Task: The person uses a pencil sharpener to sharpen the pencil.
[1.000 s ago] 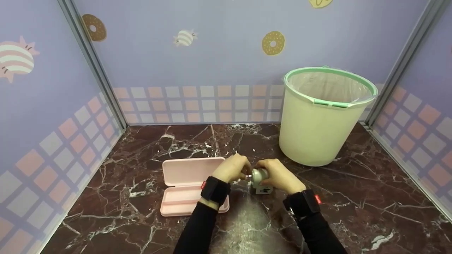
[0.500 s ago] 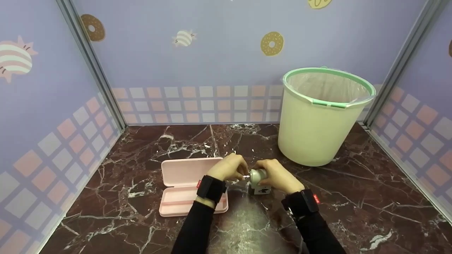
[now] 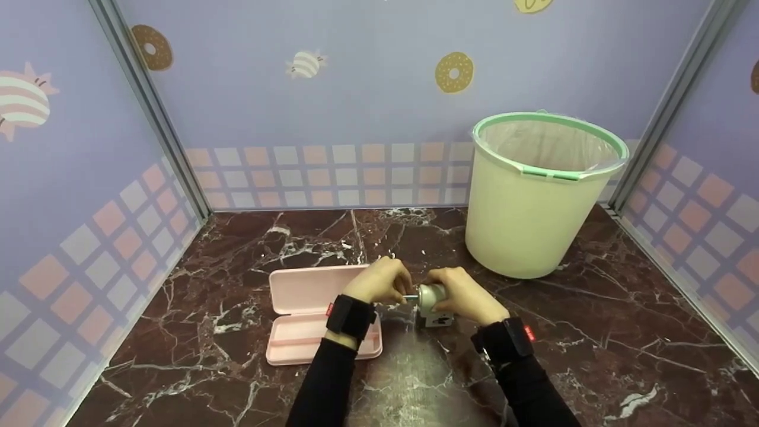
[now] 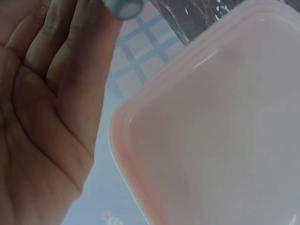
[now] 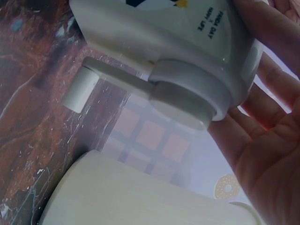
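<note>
My left hand (image 3: 382, 281) pinches a thin pencil (image 3: 410, 297), whose other end meets the front of a pale green-grey pencil sharpener (image 3: 431, 296). In the left wrist view the pencil's blunt teal end (image 4: 127, 8) sticks out past the fingers. My right hand (image 3: 467, 293) grips the sharpener around its top and far side as it stands on the table. The right wrist view shows the sharpener's crank handle (image 5: 122, 78) and small printed lettering on its body. Whether the pencil's tip is inside the sharpener is hidden.
An open pink pencil case (image 3: 296, 347) lies left of the sharpener, partly behind my left forearm. A pale green bin (image 3: 528, 219) with a clear liner stands at the back right. Patterned walls enclose the dark marble table (image 3: 225, 379).
My left hand has shifted slightly left, away from the sharpener, and more of the pencil shows between them. The right hand keeps its grip on the sharpener, nearly still.
</note>
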Motion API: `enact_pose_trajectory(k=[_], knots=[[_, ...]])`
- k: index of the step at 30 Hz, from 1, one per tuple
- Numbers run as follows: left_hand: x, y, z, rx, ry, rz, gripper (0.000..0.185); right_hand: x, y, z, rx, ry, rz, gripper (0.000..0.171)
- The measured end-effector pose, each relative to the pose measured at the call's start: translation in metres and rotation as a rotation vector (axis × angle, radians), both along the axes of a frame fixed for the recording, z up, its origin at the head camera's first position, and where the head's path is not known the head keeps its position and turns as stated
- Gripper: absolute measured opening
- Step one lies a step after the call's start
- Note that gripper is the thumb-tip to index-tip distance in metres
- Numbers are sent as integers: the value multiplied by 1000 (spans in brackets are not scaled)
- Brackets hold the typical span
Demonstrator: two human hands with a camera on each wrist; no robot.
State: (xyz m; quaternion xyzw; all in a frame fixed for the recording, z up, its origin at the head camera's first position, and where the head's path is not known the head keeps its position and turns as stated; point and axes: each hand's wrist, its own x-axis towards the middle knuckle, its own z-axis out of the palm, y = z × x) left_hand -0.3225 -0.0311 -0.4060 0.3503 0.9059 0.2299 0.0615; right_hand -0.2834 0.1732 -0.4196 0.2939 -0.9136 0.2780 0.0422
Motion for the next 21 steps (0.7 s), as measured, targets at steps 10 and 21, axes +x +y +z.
enact_pose_trajectory(k=[10,21], knots=[[1,-2,3,-30,-21,23,20,-1,-3,-1,13,9,-4,36],[1,-4,3,-19,-36,30,20,1,-2,1,7,11,3,35]])
